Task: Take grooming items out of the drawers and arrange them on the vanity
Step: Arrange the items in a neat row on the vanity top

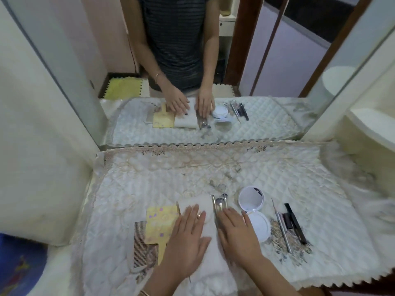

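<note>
Left hand: the left hand (188, 237) lies palm down with straight, slightly spread fingers, pressing flat on a folded white terry towel (201, 202); it grips nothing.
Right hand: the right hand (237, 232) is also flat and uncurled, just beside the left. Its fingertips rest on the handles of a small bunch of silver-handled makeup brushes (218, 205), and nothing is pinched.
Brushes: they lie along the towel's right edge, heads pointing away from the person.
Towel: it sits at the front middle of the vanity, reaching down to the near edge.
Left of towel: a yellow flat paddle with purple dots (159, 224) touches the towel's side. A brown straight-toothed comb (140, 244) lies just beside the paddle, further left.
Right of towel: a round white compact (259, 227) stands open with its mirrored lid raised, close to the right hand's little finger. Beyond it lie thin metal tools (282, 228) and black cosmetic sticks (295, 224), side by side.
Surface: a white quilted cover with lace trim (149, 178) spreads over the vanity top.
Behind: a wall mirror (277, 71) reflects the hands and items.
</note>
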Motion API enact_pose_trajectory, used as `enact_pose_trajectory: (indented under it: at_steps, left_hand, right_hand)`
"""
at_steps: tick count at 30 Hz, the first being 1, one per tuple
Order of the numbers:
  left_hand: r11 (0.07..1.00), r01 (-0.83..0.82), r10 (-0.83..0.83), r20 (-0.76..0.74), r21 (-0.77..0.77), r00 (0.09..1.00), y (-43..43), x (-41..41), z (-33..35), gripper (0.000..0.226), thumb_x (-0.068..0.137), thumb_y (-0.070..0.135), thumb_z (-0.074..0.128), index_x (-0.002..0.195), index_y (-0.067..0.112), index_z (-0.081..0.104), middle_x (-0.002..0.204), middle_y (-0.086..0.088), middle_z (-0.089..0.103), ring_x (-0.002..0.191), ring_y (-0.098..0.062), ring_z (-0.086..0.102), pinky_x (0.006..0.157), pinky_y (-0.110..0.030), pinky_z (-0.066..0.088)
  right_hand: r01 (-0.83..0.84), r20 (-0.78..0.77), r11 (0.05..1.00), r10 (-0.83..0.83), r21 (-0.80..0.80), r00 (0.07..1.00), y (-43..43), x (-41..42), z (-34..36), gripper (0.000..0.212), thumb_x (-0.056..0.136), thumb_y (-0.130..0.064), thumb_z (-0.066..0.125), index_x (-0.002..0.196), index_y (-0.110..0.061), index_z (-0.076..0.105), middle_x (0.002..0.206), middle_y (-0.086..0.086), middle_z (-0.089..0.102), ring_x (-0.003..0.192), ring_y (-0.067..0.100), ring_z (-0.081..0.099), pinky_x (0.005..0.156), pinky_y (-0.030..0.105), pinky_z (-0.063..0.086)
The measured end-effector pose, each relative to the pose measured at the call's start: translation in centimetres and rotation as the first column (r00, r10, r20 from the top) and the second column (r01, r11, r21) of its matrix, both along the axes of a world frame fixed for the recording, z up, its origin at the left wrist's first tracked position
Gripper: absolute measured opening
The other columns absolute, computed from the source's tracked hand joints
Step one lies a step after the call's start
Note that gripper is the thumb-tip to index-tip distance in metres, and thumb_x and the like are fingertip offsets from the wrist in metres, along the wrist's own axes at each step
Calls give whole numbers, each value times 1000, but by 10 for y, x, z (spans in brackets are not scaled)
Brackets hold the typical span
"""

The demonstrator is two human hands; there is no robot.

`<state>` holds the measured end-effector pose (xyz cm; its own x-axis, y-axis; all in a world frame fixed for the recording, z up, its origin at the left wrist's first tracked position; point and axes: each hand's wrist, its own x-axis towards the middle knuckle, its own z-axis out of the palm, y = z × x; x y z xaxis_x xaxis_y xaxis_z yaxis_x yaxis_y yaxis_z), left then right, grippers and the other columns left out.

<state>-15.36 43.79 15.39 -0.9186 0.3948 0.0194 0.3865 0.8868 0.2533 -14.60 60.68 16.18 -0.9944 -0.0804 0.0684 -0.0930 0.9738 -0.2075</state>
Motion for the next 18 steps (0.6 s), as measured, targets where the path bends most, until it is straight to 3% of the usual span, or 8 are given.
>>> enact_pose_trajectory:
  at_steps: [3,6,9,11,12,14,16,18]
  left_hand:
    - [999,-18,17,-29,-35,999,18,-5,-7,57,95,48,9,132,16,38,152,-3,19,144,-14,-11,111,-30,4]
    - [993,35,-39,-34,-109,999,33,-4,-11,60,87,50,31,135,14,35,157,-2,5,144,-17,-12,112,-34,5]
    - [983,72,-70,18,-170,997,48,4,-13,81,67,58,43,135,14,43,148,-5,35,144,-18,-12,111,-36,7]
    - [984,46,-40,37,-170,999,54,10,-17,80,67,60,42,131,12,50,141,-5,48,144,-19,-11,110,-36,9]
    - [986,32,-25,42,-165,999,56,12,-18,84,72,63,40,139,13,38,149,-6,37,145,-19,-10,110,-36,9]
    - [984,28,-20,44,-177,999,59,16,-18,98,74,71,35,148,14,6,158,-4,8,145,-18,-10,111,-36,8]
    - [976,45,-28,85,-211,996,67,18,-15,104,64,74,38,147,20,8,150,-1,34,145,-17,-11,110,-35,8]
    - [970,46,-23,100,-239,995,74,13,-12,99,56,74,37,138,20,32,131,2,59,144,-17,-13,109,-36,7]
  right_hand:
    - [-97,109,994,91,48,990,8,-5,-5,66,95,-28,6,107,-15,70,112,-5,71,105,10,66,110,36,3]
    - [-180,161,982,169,52,972,24,-8,-7,68,97,-29,5,104,-18,71,109,-8,72,104,6,66,115,37,-3]
    - [-275,150,956,258,103,954,39,-8,-15,65,97,-27,9,100,-19,74,106,-9,73,119,7,55,116,38,-7]
    - [-316,90,945,308,84,947,48,-9,-22,65,98,-30,8,102,-18,72,109,-8,72,139,13,24,116,38,-7]
    - [-335,83,939,329,72,941,54,-9,-20,55,96,-31,18,104,-18,71,111,-7,71,140,15,21,117,37,-8]
    - [-345,101,938,341,28,935,60,-11,-12,46,84,-37,35,107,-18,70,113,-5,70,126,13,35,117,36,-8]
    - [-315,74,949,316,-22,946,70,-12,-7,48,89,-41,29,111,-19,66,117,-4,68,121,11,38,114,35,-2]
    - [-248,91,968,252,-49,964,83,-12,-4,56,92,-50,17,117,-21,57,120,-2,66,121,14,40,111,35,9]
